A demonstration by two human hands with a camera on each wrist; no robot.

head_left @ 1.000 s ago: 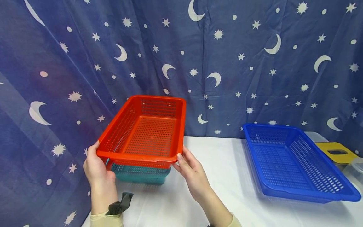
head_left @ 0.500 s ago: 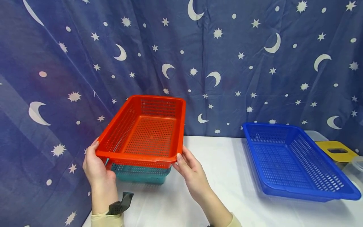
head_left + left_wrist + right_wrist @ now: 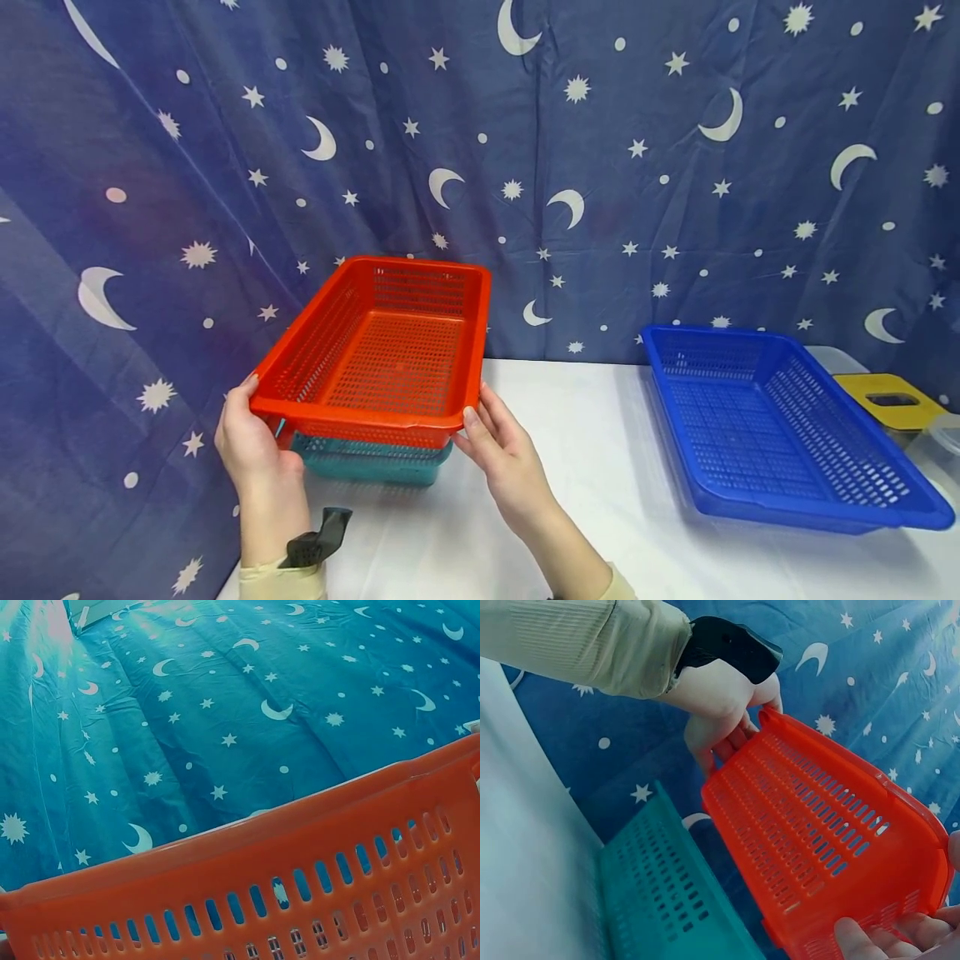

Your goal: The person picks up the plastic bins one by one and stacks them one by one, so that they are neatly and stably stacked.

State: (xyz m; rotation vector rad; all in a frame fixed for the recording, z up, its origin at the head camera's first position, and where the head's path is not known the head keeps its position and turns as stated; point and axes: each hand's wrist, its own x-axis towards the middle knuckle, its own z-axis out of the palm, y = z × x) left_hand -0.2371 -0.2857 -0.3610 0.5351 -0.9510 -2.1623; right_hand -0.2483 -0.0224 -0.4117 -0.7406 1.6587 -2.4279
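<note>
A red plastic basket (image 3: 401,367) with slotted walls is held in the air, tilted, by both hands. My left hand (image 3: 255,446) grips its near left corner. At the near right corner my right hand (image 3: 510,462) holds it, thumb at the rim and fingers at the side wall. Behind and below it stands a teal basket (image 3: 375,467), largely hidden by the red one. A gap shows between the red and teal baskets (image 3: 667,892) in the right wrist view. The left wrist view has the red basket's wall (image 3: 247,877) across its lower half.
A blue basket (image 3: 750,433) stands on the white table (image 3: 555,425) at the right. Beyond it are a yellow lid (image 3: 891,402) and clear containers (image 3: 937,450), partly hidden. A star-and-moon curtain (image 3: 600,167) closes off the back and left side.
The red basket's far rim has dipped slightly, and both hands have shifted a little to the left with it. The teal and blue baskets have stayed in place.
</note>
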